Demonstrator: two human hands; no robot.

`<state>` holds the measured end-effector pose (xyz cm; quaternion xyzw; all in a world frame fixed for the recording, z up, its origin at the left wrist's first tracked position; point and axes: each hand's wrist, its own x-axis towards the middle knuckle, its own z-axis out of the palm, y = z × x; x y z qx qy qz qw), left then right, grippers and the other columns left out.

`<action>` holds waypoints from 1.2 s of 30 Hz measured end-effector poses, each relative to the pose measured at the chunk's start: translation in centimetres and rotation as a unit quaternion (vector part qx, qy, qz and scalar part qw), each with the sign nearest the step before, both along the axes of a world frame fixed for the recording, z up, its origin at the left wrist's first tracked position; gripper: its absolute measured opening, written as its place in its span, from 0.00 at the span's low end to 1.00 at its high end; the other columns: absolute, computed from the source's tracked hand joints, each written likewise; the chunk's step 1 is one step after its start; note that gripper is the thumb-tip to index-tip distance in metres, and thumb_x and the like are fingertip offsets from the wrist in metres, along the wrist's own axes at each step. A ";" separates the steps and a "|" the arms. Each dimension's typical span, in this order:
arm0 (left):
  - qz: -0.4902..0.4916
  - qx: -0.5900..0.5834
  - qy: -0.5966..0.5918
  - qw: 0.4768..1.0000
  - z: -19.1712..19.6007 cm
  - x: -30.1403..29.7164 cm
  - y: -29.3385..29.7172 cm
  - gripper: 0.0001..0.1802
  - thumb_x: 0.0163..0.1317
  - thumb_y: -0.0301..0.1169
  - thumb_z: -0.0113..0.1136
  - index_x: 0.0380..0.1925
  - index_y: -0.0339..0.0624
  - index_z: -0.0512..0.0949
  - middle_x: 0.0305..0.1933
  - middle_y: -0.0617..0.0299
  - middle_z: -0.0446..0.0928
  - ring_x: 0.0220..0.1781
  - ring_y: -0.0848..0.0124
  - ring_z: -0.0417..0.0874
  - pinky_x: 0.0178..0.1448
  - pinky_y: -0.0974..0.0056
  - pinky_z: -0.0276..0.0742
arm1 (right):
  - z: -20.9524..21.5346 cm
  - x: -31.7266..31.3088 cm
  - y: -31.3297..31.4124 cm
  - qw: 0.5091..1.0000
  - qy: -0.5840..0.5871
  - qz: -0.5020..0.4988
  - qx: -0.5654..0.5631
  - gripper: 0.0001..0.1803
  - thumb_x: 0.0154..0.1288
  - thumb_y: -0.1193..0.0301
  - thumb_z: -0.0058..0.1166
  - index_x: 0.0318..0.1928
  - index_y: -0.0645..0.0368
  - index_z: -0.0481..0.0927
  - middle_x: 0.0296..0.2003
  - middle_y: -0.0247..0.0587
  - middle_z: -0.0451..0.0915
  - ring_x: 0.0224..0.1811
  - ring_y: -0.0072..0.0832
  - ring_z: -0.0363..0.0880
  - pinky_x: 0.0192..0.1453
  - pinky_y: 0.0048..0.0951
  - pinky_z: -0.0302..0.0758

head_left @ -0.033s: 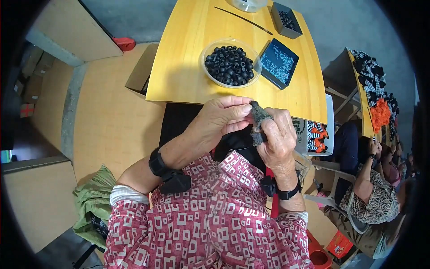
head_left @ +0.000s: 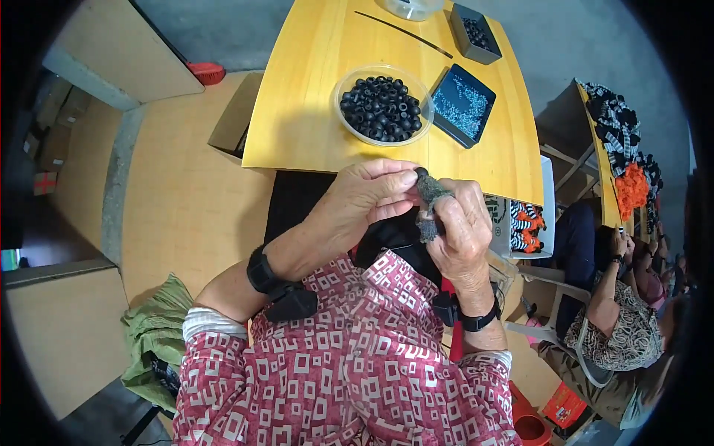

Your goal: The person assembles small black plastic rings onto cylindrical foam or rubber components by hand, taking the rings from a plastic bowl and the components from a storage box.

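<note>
We note the right hand (head_left: 465,227) curled round a grey knitted piece (head_left: 433,191), the left hand (head_left: 364,195) pinching narrowly at its black tip (head_left: 422,172). We judge the step as working that tip; next calls for a steady right grip. Hollow black beads (head_left: 381,109) lie beyond the left fingers. Right thumb hides the piece's middle; anything inside the left pinch, we cannot tell.

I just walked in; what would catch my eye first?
Probably the round, clear plastic bowl heaped with small glossy black pieces on the yellow wooden table. Closer in, the right hand grips a small fuzzy grey piece while the left hand pinches its dark end. At far right lies a bright orange heap beside black-and-white striped items.
</note>
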<state>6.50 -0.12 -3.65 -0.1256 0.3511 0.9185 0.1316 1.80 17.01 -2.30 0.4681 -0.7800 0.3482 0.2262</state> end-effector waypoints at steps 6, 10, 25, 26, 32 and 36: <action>0.030 -0.032 0.005 0.999 0.3 0.2 0.3 0.13 0.65 0.29 0.58 0.49 0.40 0.76 0.45 0.64 0.79 0.45 0.78 0.80 0.51 0.73 0.79 | -0.5 0.0 -0.2 0.995 -0.085 -0.006 -0.051 0.11 0.41 0.85 0.57 0.29 0.64 0.74 0.27 0.45 0.72 0.30 0.41 0.73 0.33 0.34 0.71; 0.039 -0.036 0.014 0.998 0.5 0.4 0.5 0.13 0.65 0.28 0.58 0.49 0.39 0.77 0.45 0.65 0.78 0.45 0.78 0.80 0.52 0.74 0.78 | -0.6 0.1 0.0 0.990 -0.120 -0.004 -0.070 0.11 0.42 0.85 0.58 0.30 0.64 0.74 0.27 0.46 0.73 0.29 0.41 0.74 0.32 0.34 0.72; 0.067 -0.087 0.055 0.992 0.2 0.5 0.6 0.11 0.64 0.31 0.61 0.44 0.39 0.79 0.42 0.64 0.79 0.44 0.78 0.80 0.49 0.73 0.77 | 0.1 0.5 0.0 0.976 -0.199 0.002 -0.086 0.11 0.48 0.85 0.57 0.33 0.64 0.74 0.28 0.42 0.70 0.28 0.34 0.73 0.32 0.27 0.70; 0.067 -0.087 0.054 0.992 0.2 0.5 0.7 0.11 0.64 0.31 0.61 0.44 0.39 0.79 0.42 0.64 0.79 0.44 0.78 0.80 0.49 0.73 0.77 | 0.3 0.5 0.0 0.974 -0.209 0.001 -0.082 0.11 0.48 0.85 0.57 0.33 0.64 0.73 0.27 0.42 0.70 0.27 0.34 0.73 0.32 0.27 0.70; 0.074 -0.126 0.070 0.987 0.3 0.6 1.0 0.13 0.64 0.27 0.59 0.48 0.37 0.78 0.43 0.62 0.80 0.44 0.78 0.80 0.49 0.77 0.78 | 0.0 0.3 0.6 0.960 -0.268 0.005 -0.082 0.08 0.52 0.83 0.61 0.33 0.66 0.76 0.29 0.38 0.74 0.31 0.25 0.72 0.35 0.23 0.68; 0.061 -0.103 0.058 0.991 -0.1 0.6 1.0 0.14 0.64 0.28 0.59 0.50 0.37 0.77 0.44 0.62 0.80 0.44 0.79 0.80 0.49 0.76 0.78 | -0.1 0.3 0.8 0.954 -0.290 0.003 -0.080 0.08 0.52 0.83 0.61 0.34 0.66 0.77 0.29 0.37 0.74 0.31 0.23 0.71 0.35 0.22 0.67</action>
